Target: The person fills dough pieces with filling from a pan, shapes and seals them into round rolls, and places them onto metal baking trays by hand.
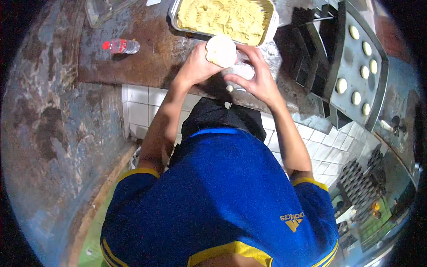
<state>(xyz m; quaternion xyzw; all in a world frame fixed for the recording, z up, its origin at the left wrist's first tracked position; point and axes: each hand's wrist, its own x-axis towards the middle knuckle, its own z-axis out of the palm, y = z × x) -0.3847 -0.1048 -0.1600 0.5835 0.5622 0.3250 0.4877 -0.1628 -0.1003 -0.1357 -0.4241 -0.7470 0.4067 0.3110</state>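
My left hand (199,66) is closed around a pale, round, flattened dough disc (221,50), holding it up above the edge of the worktable. A yellowish smear shows on the disc's lower left rim. Beside it, my right hand (259,76) has its thumb and fingers spread in a curve. Its fingertips come close to the disc's right edge; whether they touch it I cannot tell. Between the hands, a white patch (242,71), perhaps dough or flour, lies on the table. A small dough bit (229,88) sits at the table's front edge.
Just beyond my hands stands a metal tray (174,23) of yellow mash. A small bottle with a red cap (122,46) lies to the left, below a clear container (103,12). At right, a dark baking tray (349,66) with several pale dough rounds rests on stacked metal pans (311,49).
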